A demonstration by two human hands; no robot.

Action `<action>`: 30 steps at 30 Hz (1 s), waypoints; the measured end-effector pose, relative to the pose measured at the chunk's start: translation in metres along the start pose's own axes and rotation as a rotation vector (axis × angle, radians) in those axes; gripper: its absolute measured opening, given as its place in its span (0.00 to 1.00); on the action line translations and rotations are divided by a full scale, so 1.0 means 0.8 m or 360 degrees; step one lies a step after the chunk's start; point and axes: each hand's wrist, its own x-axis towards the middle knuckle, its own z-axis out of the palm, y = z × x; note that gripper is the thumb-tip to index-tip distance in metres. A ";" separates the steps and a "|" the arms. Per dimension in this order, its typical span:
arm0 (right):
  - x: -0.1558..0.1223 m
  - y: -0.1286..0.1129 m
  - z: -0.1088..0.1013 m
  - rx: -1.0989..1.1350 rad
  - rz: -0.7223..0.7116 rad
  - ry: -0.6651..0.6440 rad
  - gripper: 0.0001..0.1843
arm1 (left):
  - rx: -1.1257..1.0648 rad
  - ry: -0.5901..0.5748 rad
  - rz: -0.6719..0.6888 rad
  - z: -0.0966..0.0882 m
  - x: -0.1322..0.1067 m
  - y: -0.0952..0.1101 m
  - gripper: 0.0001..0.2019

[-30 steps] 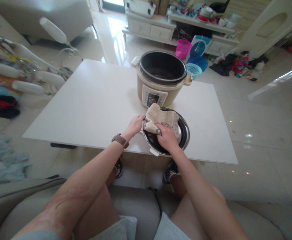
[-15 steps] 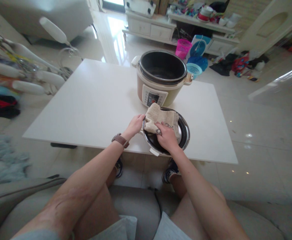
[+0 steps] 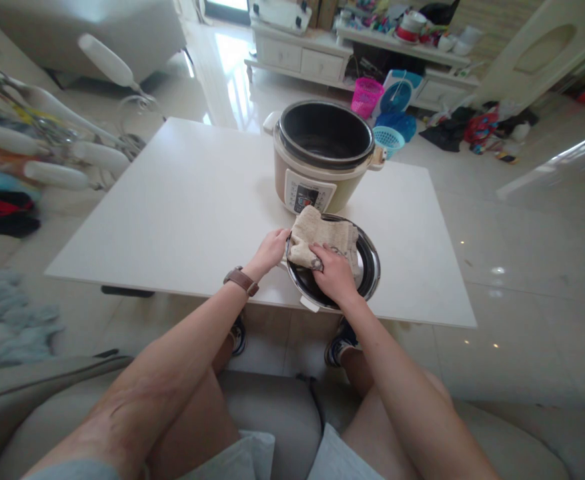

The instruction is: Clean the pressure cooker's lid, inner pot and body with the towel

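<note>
Tabletop (image 3: 172, 213) spreads wide beside the left hand's (image 3: 273, 247) grip on the lid's (image 3: 367, 265) rim.

The white bench (image 3: 182, 207) supported the cooker (image 3: 317, 183) at far right of centre. The lid (image 3: 371, 267) was at the near edge; bench contact was indeterminable.

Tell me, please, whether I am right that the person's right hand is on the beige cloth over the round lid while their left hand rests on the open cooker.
Not quite: the left hand is at the edge of the round lid, not on the open cooker, as the head view shows. The right hand is indeed on the beige cloth.
</note>
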 end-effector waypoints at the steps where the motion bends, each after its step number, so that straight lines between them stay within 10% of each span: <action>1: 0.000 0.000 0.000 0.0003 0.0003 0.0002 0.32 | -0.0001 -0.0002 -0.0002 0.000 0.000 0.000 0.17; 30: 0.004 0.005 -0.017 0.0097 0.0220 0.0206 0.26 | 0.0090 -0.0024 -0.0004 -0.001 -0.001 0.004 0.17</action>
